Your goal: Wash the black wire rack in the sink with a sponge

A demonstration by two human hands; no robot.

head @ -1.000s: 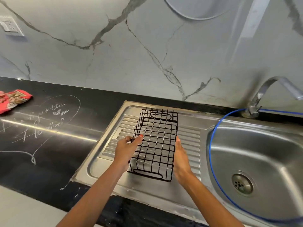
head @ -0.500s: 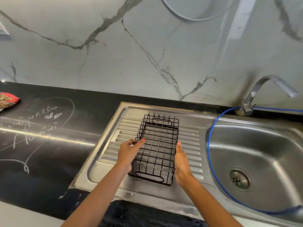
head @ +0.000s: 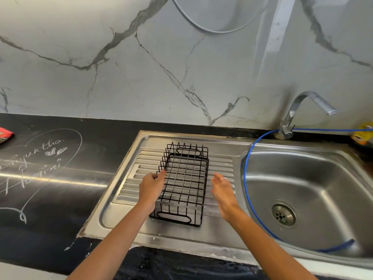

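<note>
Rack (head: 184, 183) sits on the ribbed drainboard (head: 129, 186), left of the basin (head: 314, 178), long side running away from the viewer. Not in the basin yet.

Left hand (head: 151, 185) against the rack's left wall; fingertips touch the top wire, fingers loosely curled, not clearly clamped. Right hand (head: 223, 188) just right of the rack, clear of it, palm turned inward, fingers spread and empty.

Tap (head: 302, 110) behind the basin, spout out over it; no water seen running. Blue hose (head: 247, 178) loops from the tap's base along the basin's left rim and round into the basin's near corner. No sponge clearly in view; a yellow thing (head: 362, 134) right of the tap is cut off at the frame edge, cannot tell what it is.

Risks, as judged:
- Hose lies on the direct path from rack to basin. Open wire ends or the end handles could snag it and drag it out.
- One-hand contact only. A lift from the left wall alone would likely tip the rack and knock it on the steel.
- Drainboard ribs are slick-looking; a push instead of a lift may skid it crooked.
- Wet wire is thin to grip; slip likely once rinsed.
</note>
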